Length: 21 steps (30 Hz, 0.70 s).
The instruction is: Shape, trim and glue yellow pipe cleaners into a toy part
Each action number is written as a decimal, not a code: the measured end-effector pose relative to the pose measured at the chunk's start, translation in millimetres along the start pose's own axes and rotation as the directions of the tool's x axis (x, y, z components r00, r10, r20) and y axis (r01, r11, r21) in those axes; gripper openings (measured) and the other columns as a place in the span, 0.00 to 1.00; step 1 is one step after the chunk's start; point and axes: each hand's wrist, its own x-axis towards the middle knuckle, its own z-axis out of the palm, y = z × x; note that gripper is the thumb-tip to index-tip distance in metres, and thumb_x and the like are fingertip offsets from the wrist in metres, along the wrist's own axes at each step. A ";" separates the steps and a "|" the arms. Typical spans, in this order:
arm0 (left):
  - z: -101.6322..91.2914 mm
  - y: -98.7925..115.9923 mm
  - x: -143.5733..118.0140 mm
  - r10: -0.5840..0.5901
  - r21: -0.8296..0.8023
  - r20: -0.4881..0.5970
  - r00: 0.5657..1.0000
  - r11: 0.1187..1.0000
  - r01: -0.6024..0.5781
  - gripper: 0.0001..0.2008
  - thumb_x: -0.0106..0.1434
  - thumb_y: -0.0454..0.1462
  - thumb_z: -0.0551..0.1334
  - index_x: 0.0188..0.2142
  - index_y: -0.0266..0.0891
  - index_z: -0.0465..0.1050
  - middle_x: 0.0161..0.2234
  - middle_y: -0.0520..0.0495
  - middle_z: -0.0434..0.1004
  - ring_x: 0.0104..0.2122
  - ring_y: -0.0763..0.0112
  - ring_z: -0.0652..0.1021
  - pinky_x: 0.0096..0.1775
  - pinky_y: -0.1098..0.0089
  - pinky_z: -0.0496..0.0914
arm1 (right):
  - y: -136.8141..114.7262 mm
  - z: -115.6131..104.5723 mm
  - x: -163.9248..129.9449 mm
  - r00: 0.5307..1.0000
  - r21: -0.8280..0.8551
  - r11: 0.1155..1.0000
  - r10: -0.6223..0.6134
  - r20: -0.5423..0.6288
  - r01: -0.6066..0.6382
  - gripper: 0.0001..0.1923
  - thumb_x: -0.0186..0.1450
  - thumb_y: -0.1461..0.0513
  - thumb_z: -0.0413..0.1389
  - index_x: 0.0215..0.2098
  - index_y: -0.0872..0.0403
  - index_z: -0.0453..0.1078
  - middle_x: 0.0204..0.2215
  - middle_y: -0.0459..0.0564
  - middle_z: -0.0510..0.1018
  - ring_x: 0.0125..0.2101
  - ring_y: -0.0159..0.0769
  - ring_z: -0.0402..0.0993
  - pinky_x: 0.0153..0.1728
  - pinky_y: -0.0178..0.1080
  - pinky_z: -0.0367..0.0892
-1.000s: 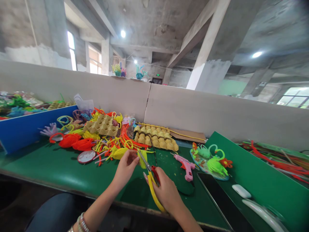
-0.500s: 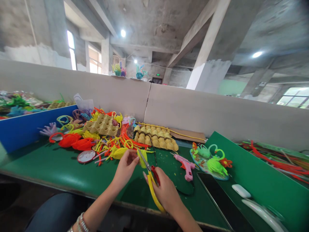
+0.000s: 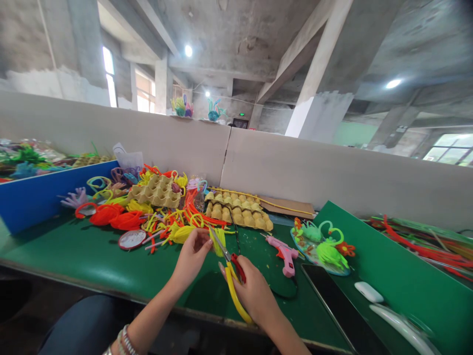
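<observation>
Between the fingertips of my left hand (image 3: pixel 194 254) is a bundle of yellow pipe cleaners (image 3: pixel 219 242), held a little above the green table. My right hand (image 3: pixel 254 291) grips a pair of scissors (image 3: pixel 233 281) with yellow and red handles. The metal blades reach up and left over the yellow bundle, close to my left fingertips; whether they touch it I cannot tell. Just behind my left hand lies another fuzzy yellow piece (image 3: pixel 183 233) at the edge of a pile of red and yellow pipe cleaners (image 3: pixel 195 209).
A pink glue gun (image 3: pixel 284 254) lies right of the scissors, its cable near my right hand. Beyond are egg trays (image 3: pixel 240 209), a plaque with green swans (image 3: pixel 328 251) and a phone (image 3: pixel 338 305). Blue (image 3: pixel 55 195) and green (image 3: pixel 388 266) dividers flank the table (image 3: pixel 92 266).
Both hands stay almost in place. The yellow bundle and the scissor blades have shifted only very slightly.
</observation>
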 end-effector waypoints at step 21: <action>-3.8 -6.3 2.1 -0.012 0.066 -0.006 1.000 0.998 0.013 0.09 0.53 0.40 0.61 0.32 0.38 0.66 0.23 0.55 0.68 0.25 0.70 0.73 0.31 0.68 0.69 | 7.8 -4.3 1.9 0.997 -0.134 0.991 0.010 -0.073 -0.020 0.08 0.63 0.54 0.46 0.33 0.50 0.56 0.28 0.46 0.71 0.27 0.37 0.72 0.25 0.34 0.60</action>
